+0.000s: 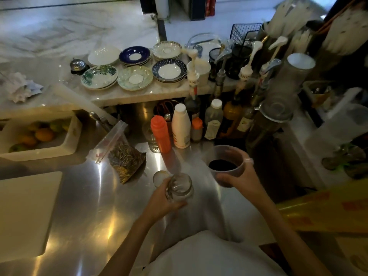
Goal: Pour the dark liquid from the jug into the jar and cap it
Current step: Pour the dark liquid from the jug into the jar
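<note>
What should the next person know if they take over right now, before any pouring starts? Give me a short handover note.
Left hand: grip closed around the empty glass jar on the steel counter.
Right hand: holds the clear plastic jug just right of the jar, roughly level, dark liquid inside.
Lid: what looks like it lies on the counter, behind and to the left of the jar.
Done: jar open and steadied, jug brought close.
Left: tip the jug over the jar mouth, pour, set the jug down, cap the jar.
</note>
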Motion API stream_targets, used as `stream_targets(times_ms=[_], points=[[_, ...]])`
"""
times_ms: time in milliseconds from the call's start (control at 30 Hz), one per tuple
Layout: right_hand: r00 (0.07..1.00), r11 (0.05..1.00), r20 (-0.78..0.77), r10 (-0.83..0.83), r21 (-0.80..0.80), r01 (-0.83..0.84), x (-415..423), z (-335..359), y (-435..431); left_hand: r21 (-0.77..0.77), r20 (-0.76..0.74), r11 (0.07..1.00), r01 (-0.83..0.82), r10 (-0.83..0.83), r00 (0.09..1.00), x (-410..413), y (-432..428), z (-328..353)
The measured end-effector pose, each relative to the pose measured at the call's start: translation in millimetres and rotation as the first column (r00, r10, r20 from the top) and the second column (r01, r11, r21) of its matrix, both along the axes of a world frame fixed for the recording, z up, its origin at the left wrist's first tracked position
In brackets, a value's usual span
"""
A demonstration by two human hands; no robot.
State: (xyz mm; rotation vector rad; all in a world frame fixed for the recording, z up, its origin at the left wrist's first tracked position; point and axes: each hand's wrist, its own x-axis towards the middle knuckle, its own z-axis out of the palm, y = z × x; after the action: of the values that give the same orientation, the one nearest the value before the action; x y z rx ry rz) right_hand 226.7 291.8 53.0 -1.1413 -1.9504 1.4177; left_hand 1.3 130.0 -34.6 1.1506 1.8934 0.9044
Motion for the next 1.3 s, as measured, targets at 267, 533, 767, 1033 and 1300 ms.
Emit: stream_targets(times_ms=[267, 533, 767, 1033, 1300], points=[[0.996, 0.986, -0.018, 0.083, 0.145, -0.080, -10.5, 60.3, 59.5, 0.192, -0.072, 0.980, -0.050, 0.065, 0.995, -10.2, 52.9, 90.1], [0.950, 0.839, 0.087, 0.300, 0.451, -0.306, -65.1, 176.6, 102.3, 0.368, -0.253, 0.928, -0.055, 0.157, 0.955, -22.9, 91.6, 175.0], [0.876, 0.622, 0.338, 0.343, 0.617, -0.482, -111.1, 258.2, 140.1, 0.437, -0.374, 0.894, -0.096, 0.278, 0.885, -41.9, 119.9, 236.7], [0.817, 0.402, 0.496, 0.294, 0.712, -0.576, -128.0, 336.6, 151.9, 0.501, -0.445, 0.861, -0.092, 0.347, 0.825, -51.6, 148.1, 295.3], [0.795, 0.298, 0.555, 0.245, 0.737, -0.606, -134.0, 363.1, 156.3, 0.459, -0.488, 0.885, -0.080, 0.326, 0.810, -49.1, 163.1, 317.3]])
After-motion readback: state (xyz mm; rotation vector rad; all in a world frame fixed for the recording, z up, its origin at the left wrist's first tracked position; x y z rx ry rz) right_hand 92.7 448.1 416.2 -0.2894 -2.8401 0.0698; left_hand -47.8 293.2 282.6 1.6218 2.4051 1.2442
